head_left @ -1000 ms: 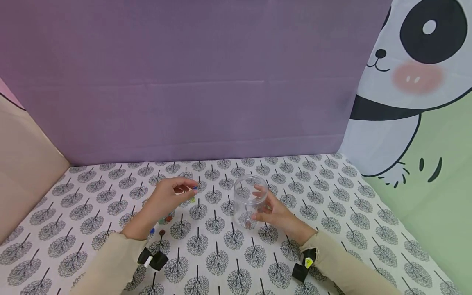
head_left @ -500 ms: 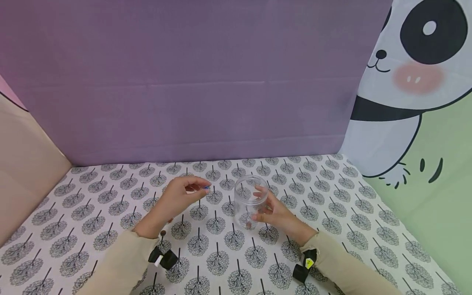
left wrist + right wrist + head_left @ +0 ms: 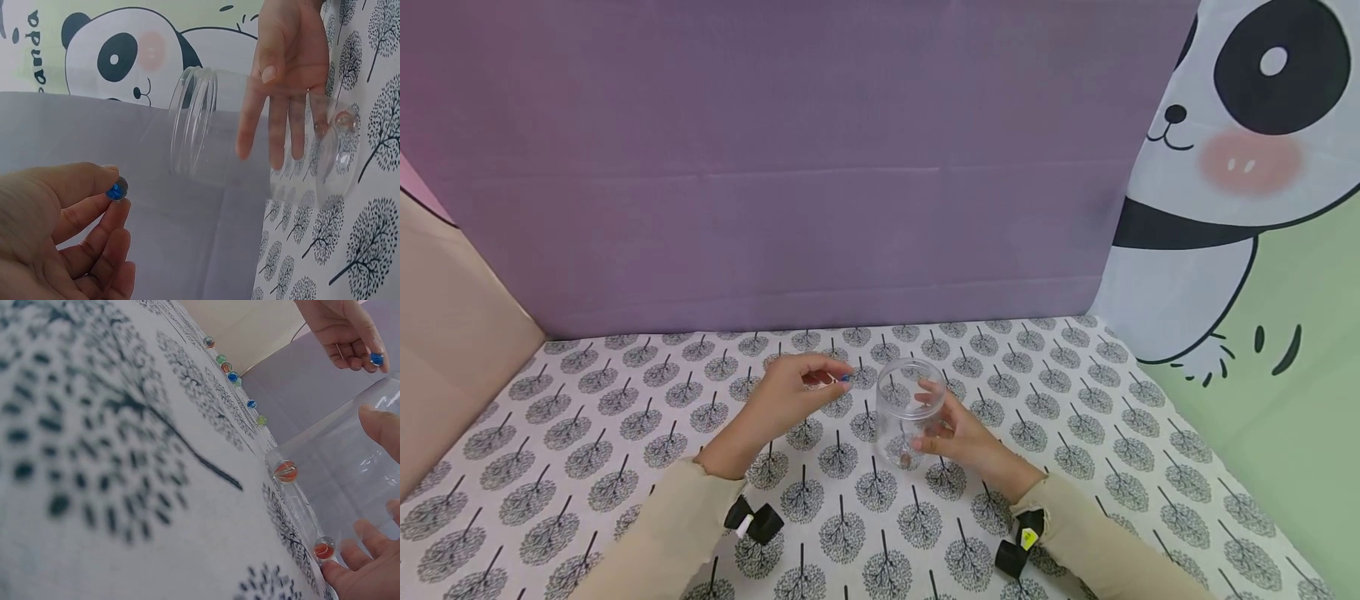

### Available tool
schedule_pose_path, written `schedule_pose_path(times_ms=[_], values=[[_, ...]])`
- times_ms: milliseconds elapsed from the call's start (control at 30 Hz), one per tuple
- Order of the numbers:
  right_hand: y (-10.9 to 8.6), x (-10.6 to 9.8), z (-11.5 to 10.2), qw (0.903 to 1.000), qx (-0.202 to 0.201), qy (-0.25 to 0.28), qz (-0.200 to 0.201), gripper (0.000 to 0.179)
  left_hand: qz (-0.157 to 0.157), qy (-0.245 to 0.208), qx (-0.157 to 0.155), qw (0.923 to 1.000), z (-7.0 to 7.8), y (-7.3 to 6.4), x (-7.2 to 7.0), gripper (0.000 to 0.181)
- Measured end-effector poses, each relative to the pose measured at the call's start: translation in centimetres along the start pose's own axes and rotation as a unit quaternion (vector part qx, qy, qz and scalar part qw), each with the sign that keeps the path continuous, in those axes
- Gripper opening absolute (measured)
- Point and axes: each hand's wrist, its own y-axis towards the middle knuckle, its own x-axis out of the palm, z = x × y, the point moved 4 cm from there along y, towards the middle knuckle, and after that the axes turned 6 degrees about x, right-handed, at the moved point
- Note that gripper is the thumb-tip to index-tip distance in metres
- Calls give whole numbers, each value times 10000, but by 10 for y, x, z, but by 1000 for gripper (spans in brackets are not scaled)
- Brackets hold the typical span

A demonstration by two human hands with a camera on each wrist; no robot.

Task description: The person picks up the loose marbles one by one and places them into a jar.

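Observation:
My left hand (image 3: pixel 797 390) pinches a blue glass marble (image 3: pixel 117 189) between thumb and forefinger, above the table and left of the jar's open top. A clear, lidless jar (image 3: pixel 886 425) stands upright on the cloth. My right hand (image 3: pixel 964 442) holds its right side, thumb toward me and fingers spread along the far wall. Two orange-streaked marbles, one (image 3: pixel 286 471) nearer the left hand and another (image 3: pixel 324 549) close to the right fingertips, lie at the jar's bottom in the right wrist view.
Several loose marbles (image 3: pixel 251 404), blue, green and orange, lie on the tree-print cloth (image 3: pixel 850 533) to the left; the left forearm hides them in the head view. A purple curtain (image 3: pixel 820 183) backs the table, and a panda-print sheet (image 3: pixel 1180 292) hangs at the right.
My left hand has moved right with the blue marble, from over the loose marbles to near the jar's rim. The right hand and jar stay in place.

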Motion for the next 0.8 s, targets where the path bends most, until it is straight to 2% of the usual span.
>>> schedule_pose_path(times_ms=[200,467,800], values=[[1,0,1,10000,11,-63,22,91,-29,-44,131,9999,6,6,6,20],[1,1,1,10000,94,-5,31,91,-87,-132,100,9998,12,11,16,19],[1,0,1,10000,36,-10,-23,91,-161,-286,327,9989,20,16,23,20]])
